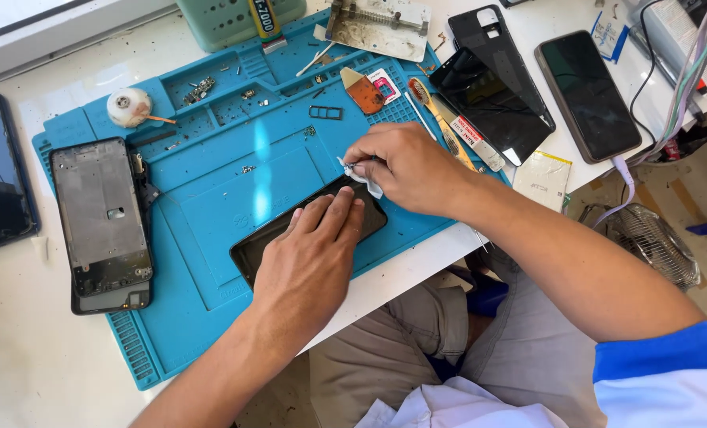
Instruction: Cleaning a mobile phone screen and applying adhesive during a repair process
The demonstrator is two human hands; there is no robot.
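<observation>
Blue rubber is what I see most from the head camera: a big blue mat (211, 182) lies on the white table (20, 357), and a black phone screen (270, 238) lies flat on the mat near its front edge. My left hand (310, 254) rests on top of this screen, palm down, with the fingers straight and close together, pressing it flat and not gripping anything. My right hand (405, 166) is just past the far end of the screen, with its fingertips pinched together on a small white wipe (367, 184) that touches the screen's corner. I think something thin and shiny pokes out by the fingertips, but it is too small for me to tell what it is. On the left part of the mat lies an open phone frame (100, 226), grey inside, well apart from my hands. Near the mat's far left corner sits a small round white thing (127, 105). Behind my right hand lies a toothbrush (432, 111). Two dark phones (492, 87) lie stacked past it, and another dark phone (589, 95) lies beside them on the table. A small fan (654, 238) stands low down on the right.
</observation>
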